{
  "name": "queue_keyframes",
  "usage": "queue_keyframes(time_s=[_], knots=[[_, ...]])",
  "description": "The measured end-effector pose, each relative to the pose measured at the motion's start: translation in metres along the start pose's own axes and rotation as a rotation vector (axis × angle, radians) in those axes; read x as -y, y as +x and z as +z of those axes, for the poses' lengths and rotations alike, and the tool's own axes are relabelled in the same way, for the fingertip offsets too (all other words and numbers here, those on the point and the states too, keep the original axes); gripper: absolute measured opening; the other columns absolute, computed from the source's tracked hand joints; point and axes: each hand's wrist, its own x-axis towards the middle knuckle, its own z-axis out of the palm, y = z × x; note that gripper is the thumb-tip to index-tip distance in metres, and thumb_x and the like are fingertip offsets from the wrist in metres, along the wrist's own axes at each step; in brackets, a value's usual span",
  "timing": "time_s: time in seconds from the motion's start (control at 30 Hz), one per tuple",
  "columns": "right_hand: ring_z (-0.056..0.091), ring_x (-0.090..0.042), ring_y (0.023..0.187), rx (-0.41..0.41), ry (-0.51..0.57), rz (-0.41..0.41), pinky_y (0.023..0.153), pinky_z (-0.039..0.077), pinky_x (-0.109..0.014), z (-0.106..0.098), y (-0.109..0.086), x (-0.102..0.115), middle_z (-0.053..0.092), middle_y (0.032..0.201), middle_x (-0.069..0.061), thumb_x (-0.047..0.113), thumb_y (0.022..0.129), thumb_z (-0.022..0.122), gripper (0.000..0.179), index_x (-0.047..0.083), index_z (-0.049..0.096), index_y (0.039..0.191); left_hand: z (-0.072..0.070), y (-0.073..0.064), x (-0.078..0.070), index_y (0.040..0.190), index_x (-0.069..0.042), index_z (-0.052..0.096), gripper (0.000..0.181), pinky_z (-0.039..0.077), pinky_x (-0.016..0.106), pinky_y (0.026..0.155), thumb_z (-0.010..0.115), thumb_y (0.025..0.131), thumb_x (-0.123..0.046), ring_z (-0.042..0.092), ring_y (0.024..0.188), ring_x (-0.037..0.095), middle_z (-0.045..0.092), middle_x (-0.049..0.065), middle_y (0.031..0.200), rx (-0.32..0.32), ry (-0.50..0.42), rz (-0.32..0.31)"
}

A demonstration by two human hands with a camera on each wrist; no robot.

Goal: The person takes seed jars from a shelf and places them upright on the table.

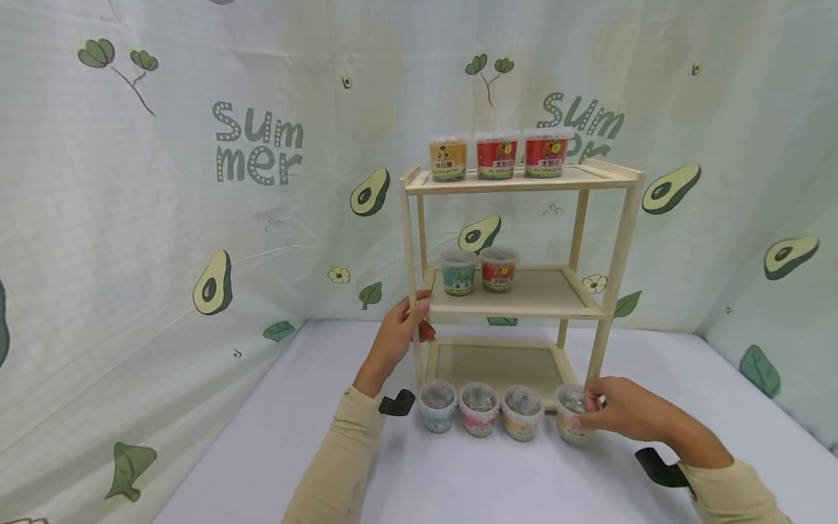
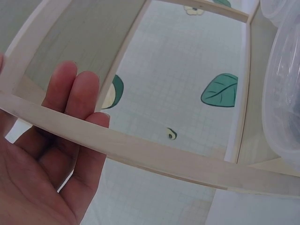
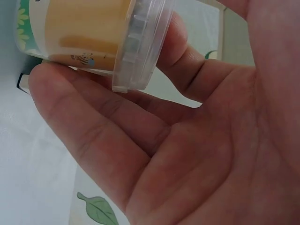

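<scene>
A wooden three-tier shelf rack (image 1: 504, 314) stands on the white table. My left hand (image 1: 395, 335) grips its left front post (image 2: 140, 147) near the middle shelf, fingers wrapped around the wood. In front of the rack, my right hand (image 1: 631, 411) holds a lidded clear plastic cup with a yellow label (image 1: 571, 429) by its right side. The right wrist view shows fingers along this yellow-labelled cup (image 3: 89, 35) and the thumb by its lid. Left of it stand three similar cups, labelled blue (image 1: 437, 416), pink (image 1: 479, 420) and yellow (image 1: 521, 423).
The top shelf bears one yellow cup (image 1: 448, 160) and two red cups (image 1: 495, 159). On the middle shelf sit a teal cup (image 1: 458, 278) and a red cup (image 1: 499, 274), left of centre. Behind hangs a curtain (image 1: 294, 247) with avocado prints.
</scene>
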Motion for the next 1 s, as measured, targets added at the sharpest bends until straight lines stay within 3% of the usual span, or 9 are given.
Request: queue_keyframes(time_s=[0.37, 0.6, 0.77, 1.0], knots=[[0.041, -0.010, 0.059, -0.025, -0.026, 0.035, 0.050, 0.032, -0.025, 0.004, 0.000, 0.003, 0.042, 0.066, 0.005, 0.039, 0.084, 0.080, 0.037, 0.014, 0.053, 0.076, 0.001, 0.004, 0.002, 0.147, -0.003, 0.049, 0.047, 0.053, 0.055, 0.088, 0.051, 0.107, -0.029, 0.060, 0.089, 0.054, 0.061, 0.039, 0.091, 0.007, -0.016, 0.002], [0.042, -0.009, 0.061, -0.007, -0.026, 0.005, 0.051, 0.033, -0.025, 0.004, 0.003, 0.002, 0.044, 0.068, 0.005, 0.038, 0.085, 0.079, 0.036, 0.015, 0.053, 0.079, 0.001, 0.003, 0.000, 0.147, -0.003, 0.048, 0.048, 0.053, 0.056, 0.088, 0.051, 0.107, -0.029, 0.060, 0.089, 0.054, 0.060, 0.040, 0.091, -0.002, -0.024, -0.002], [0.045, -0.013, 0.065, 0.008, -0.033, 0.050, 0.053, 0.036, -0.027, 0.005, 0.004, 0.002, 0.047, 0.071, 0.002, 0.037, 0.085, 0.080, 0.035, 0.013, 0.054, 0.084, 0.001, 0.003, 0.001, 0.146, -0.002, 0.049, 0.047, 0.053, 0.055, 0.088, 0.051, 0.107, -0.029, 0.060, 0.089, 0.053, 0.061, 0.039, 0.091, -0.006, -0.019, 0.004], [0.055, -0.020, 0.083, 0.065, 0.007, 0.106, 0.065, 0.047, -0.036, -0.006, 0.004, -0.003, 0.061, 0.091, -0.004, 0.034, 0.086, 0.080, 0.034, 0.009, 0.060, 0.099, 0.000, 0.002, 0.002, 0.146, -0.003, 0.049, 0.046, 0.053, 0.054, 0.088, 0.051, 0.107, -0.028, 0.061, 0.089, 0.053, 0.061, 0.039, 0.091, -0.005, -0.014, 0.006]])
